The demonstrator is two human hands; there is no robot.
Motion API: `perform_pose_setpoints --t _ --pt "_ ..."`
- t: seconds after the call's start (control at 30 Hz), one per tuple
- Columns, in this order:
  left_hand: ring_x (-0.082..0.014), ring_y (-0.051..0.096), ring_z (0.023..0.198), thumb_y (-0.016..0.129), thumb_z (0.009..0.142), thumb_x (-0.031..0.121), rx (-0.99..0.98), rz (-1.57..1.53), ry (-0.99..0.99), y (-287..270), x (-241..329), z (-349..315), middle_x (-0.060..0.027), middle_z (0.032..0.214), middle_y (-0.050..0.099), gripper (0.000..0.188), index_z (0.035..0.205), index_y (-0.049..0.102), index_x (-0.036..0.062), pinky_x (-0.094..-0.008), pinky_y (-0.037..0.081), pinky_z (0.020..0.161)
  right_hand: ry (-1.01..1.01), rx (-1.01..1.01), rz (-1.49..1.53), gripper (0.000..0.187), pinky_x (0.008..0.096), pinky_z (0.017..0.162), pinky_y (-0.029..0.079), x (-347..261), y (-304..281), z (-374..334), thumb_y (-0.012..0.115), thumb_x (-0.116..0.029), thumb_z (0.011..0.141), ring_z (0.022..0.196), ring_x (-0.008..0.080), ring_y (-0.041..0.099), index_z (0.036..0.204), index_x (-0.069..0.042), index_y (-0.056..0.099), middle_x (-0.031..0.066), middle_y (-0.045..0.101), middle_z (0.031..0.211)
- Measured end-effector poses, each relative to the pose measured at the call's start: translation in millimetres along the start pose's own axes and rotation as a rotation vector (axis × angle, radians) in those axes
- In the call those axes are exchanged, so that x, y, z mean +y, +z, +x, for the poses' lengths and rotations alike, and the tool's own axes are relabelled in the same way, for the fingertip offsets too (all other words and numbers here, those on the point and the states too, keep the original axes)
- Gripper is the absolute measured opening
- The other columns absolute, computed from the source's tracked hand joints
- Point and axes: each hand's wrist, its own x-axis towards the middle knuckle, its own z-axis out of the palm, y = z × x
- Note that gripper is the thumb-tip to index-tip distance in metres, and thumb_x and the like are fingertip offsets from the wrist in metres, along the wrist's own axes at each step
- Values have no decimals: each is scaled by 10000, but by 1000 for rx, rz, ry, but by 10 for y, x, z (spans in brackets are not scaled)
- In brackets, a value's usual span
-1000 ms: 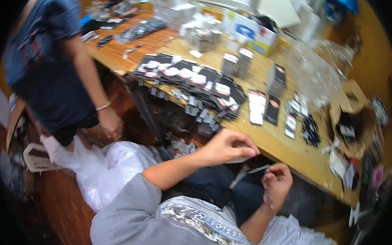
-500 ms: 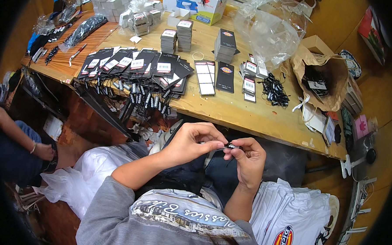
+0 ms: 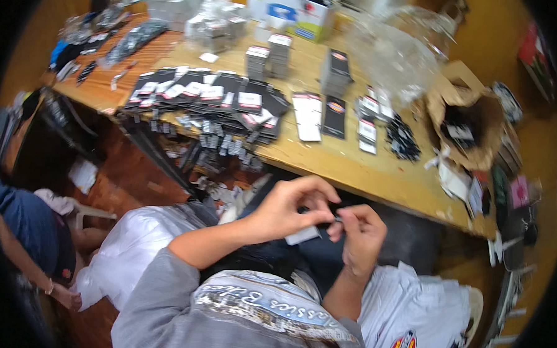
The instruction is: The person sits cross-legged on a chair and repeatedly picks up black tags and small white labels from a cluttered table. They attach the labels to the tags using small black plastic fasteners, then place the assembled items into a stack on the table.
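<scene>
My left hand (image 3: 292,206) is above my lap, its thumb and forefinger pinched close to my right hand (image 3: 363,233). Between the fingertips of both hands is a small black tag string (image 3: 337,218), blurred and partly hidden by the fingers. A small white card (image 3: 302,236) shows just below my left thumb; I cannot tell whether it hangs from the string. On the table ahead lie a spread of black hang tags (image 3: 213,99) with strings drooping over the edge, and a tangled heap of black strings (image 3: 403,139).
Stacked tags (image 3: 337,71), white label cards (image 3: 307,116) and a brown paper bag (image 3: 461,123) stand or lie on the table (image 3: 353,168). White plastic (image 3: 139,236) is at my left, folded white garments (image 3: 416,304) at my right. Another person's hand (image 3: 67,298) is at far left.
My view has shifted, moving the table rightward in the picture. A white card now shows under my left hand. The other person's hand has moved down, beside the white plastic.
</scene>
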Motion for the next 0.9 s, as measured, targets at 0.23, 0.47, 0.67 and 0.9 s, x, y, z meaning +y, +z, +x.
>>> perform_pose_setpoints --t 0.23,0.47,0.67,0.9 --pt "-103 548 701 567 673 -83 -246 -336 -43 -7 -186 121 -66 761 527 316 957 443 -21 -203 466 631 4 26 38 200 181 365 389 85 -10 -66 594 -163 758 416 114 494 739 18 509 83 519 548" --pt "-127 521 754 633 712 167 -510 -157 96 -181 -273 120 -53 820 537 341 934 443 -8 -245 417 662 43 -161 14 235 160 330 344 -44 71 -53 630 -182 729 387 93 463 700 25 523 71 513 540" --pt "-153 474 906 515 801 295 -959 -399 -81 -284 -343 -61 -85 976 521 435 1093 427 -16 -275 384 773 -98 -276 -343 140 166 399 308 -255 179 -7 644 -88 689 446 71 445 693 38 584 45 522 539" --pt "-191 529 803 579 750 168 -786 -38 100 -657 -162 -260 -97 850 557 201 843 583 -10 -289 416 670 -252 -397 -515 117 192 427 344 -458 347 -57 665 -56 619 461 111 493 682 16 599 76 555 560"
